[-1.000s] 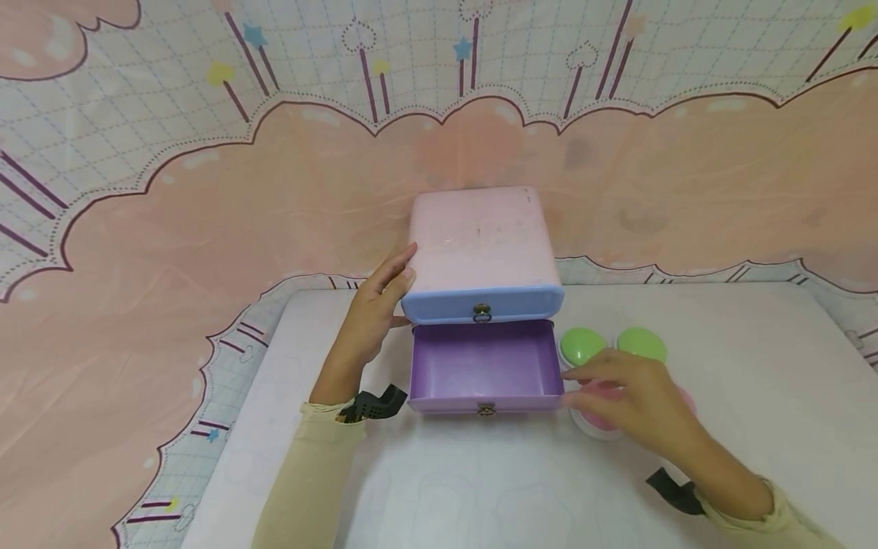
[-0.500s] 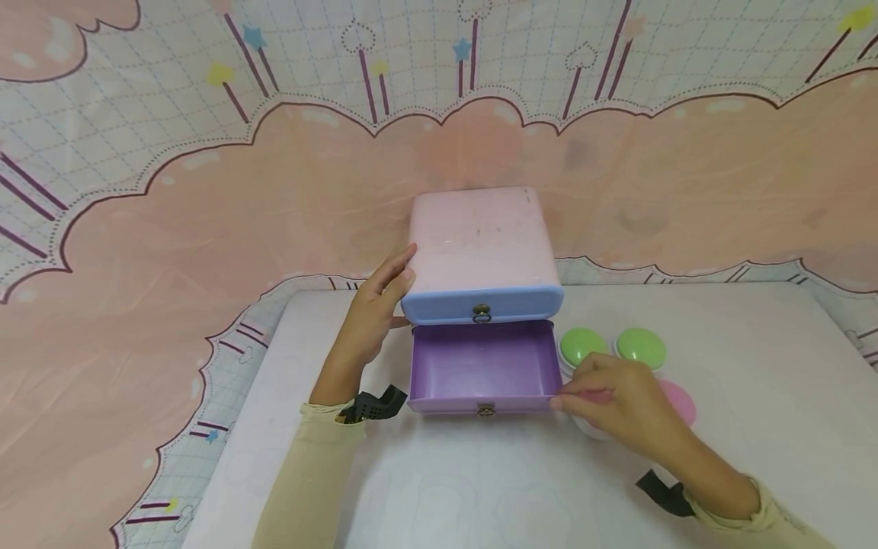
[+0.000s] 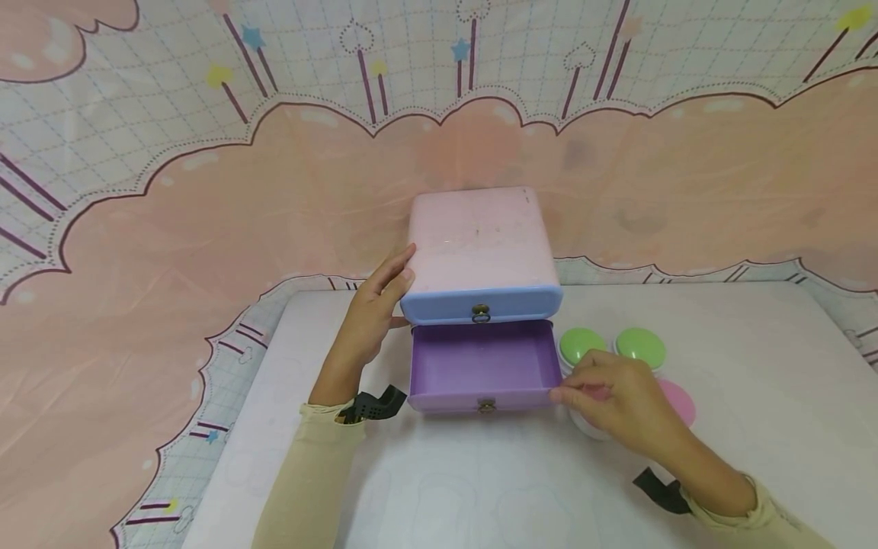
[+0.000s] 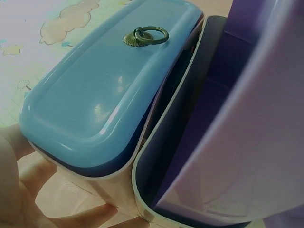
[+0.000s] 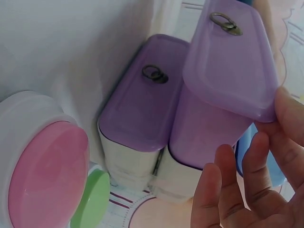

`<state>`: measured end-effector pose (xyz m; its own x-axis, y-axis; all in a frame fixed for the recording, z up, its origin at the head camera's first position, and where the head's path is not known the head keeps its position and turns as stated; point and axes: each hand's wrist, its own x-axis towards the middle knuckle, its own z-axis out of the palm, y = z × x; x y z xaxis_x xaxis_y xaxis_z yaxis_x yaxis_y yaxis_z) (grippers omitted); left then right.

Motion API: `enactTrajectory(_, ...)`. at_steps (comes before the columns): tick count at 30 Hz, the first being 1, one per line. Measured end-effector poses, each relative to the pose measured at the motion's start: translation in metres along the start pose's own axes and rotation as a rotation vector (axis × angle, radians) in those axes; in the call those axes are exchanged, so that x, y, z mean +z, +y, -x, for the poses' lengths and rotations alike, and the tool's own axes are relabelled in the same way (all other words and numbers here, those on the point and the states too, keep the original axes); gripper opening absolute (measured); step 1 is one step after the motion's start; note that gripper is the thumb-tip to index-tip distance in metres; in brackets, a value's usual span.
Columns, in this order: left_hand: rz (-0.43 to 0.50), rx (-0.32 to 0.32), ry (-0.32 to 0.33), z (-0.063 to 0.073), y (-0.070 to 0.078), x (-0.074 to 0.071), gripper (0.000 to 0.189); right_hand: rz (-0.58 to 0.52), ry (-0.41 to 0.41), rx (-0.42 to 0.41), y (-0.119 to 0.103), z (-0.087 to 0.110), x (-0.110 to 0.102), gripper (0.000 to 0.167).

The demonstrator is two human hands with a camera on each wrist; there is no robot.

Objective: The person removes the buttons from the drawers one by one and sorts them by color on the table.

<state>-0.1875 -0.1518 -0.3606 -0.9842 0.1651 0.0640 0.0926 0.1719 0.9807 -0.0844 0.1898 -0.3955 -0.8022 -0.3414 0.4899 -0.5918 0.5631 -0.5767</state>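
A small pink drawer cabinet (image 3: 480,240) stands at the back of the white table. Its blue drawer (image 3: 439,306) is closed; below it a purple drawer (image 3: 483,358) is pulled far out, with nothing inside. My left hand (image 3: 366,316) rests against the cabinet's left side, its fingers spread along the wall in the left wrist view. With thumb and index finger my right hand (image 3: 627,396) pinches the right front corner of the pulled-out drawer; the other fingers stand free. Another purple drawer (image 5: 137,104), closed, shows in the right wrist view. Each drawer front carries a brass ring pull.
Right of the drawer stand jars with green lids (image 3: 640,347) and pink lids (image 3: 677,402), partly hidden behind my right hand. A patterned pink cloth (image 3: 329,198) hangs behind the table (image 3: 453,488). Black straps (image 3: 373,404) sit at both wrists.
My right hand has moved slightly left and closed its fingertips on the drawer's corner. The drawer's front edge has shifted slightly up in the head view. My left hand has stayed put.
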Motion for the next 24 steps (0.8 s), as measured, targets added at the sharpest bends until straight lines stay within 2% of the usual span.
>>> enactTrajectory(4, -0.003, 0.002, 0.000, 0.000, 0.000, 0.000, 0.049, 0.023, -0.005, 0.032, 0.001, -0.002, 0.000, 0.016)
enactTrajectory(11, -0.002, 0.002, -0.005, 0.000, 0.000, -0.001, 0.049, 0.048, 0.018, 0.032, 0.001, -0.007, 0.001, 0.017)
enactTrajectory(24, -0.008, 0.000, -0.008, 0.001, 0.001, 0.000, 0.048, 0.057, -0.003, 0.091, 0.005, -0.020, 0.006, 0.006)
